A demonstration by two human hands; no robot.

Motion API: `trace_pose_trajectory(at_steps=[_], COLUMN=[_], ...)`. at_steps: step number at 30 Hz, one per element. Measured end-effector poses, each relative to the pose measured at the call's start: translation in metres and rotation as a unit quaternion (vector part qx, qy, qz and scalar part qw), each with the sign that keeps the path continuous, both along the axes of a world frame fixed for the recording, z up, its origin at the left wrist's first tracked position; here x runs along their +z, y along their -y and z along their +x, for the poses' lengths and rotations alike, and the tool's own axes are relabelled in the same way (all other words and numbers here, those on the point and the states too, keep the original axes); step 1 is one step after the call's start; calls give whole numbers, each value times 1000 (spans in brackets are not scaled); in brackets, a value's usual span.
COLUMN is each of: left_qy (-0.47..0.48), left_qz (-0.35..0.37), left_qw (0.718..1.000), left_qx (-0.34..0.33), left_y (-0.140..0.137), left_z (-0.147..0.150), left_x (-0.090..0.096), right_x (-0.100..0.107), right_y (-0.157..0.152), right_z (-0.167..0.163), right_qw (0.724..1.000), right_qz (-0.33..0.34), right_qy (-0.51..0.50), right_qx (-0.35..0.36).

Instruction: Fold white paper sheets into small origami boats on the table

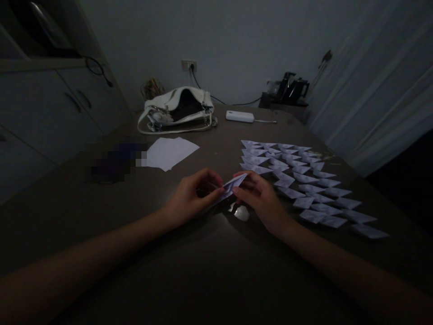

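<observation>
A folded white paper boat (233, 185) is held between both hands just above the dark table (203, 271). My left hand (192, 194) pinches its left end between thumb and fingers. On its right side, the thumb and fingers of my right hand (259, 194) grip the paper near the pointed tip. Several rows of folded paper boats (301, 176) stand on the table to the right of my right hand. Beyond my left hand lies a small pile of white paper sheets (169, 151).
A white handbag (179, 108) sits at the back, beside a white power bank (240, 116) with a short cable. A black kettle (297, 90) stands at the far right. A blurred dark patch (115, 160) covers something on the left. Cabinets (47, 104) line the left side.
</observation>
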State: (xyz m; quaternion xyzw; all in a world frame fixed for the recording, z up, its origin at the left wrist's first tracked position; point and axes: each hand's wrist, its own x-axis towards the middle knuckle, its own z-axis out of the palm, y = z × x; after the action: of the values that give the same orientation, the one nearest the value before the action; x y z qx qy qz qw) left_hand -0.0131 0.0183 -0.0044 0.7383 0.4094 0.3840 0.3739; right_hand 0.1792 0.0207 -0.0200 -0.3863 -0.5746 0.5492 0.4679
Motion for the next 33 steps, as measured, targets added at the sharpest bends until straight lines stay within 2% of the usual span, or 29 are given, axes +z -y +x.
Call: trace_pose_trajectory(at_steps=[5, 13, 26, 33], left_qy=[-14, -60, -38, -21], left_qz=[-25, 20, 25, -1], left_qw=[999, 998, 999, 1000], left_qx=[-18, -18, -2, -2], left_y=[2, 1, 3, 3], left_z=[0, -1, 1, 1], left_x=[-1, 1, 2, 0], right_x=[-3, -2, -5, -3], right_y=[-1, 2, -1, 0], right_z=[-1, 0, 0, -1], right_qw=[1000, 999, 998, 999], right_qz=[11, 30, 38, 34], right_qy=[8, 37, 36, 42], right_qx=[2, 19, 15, 9])
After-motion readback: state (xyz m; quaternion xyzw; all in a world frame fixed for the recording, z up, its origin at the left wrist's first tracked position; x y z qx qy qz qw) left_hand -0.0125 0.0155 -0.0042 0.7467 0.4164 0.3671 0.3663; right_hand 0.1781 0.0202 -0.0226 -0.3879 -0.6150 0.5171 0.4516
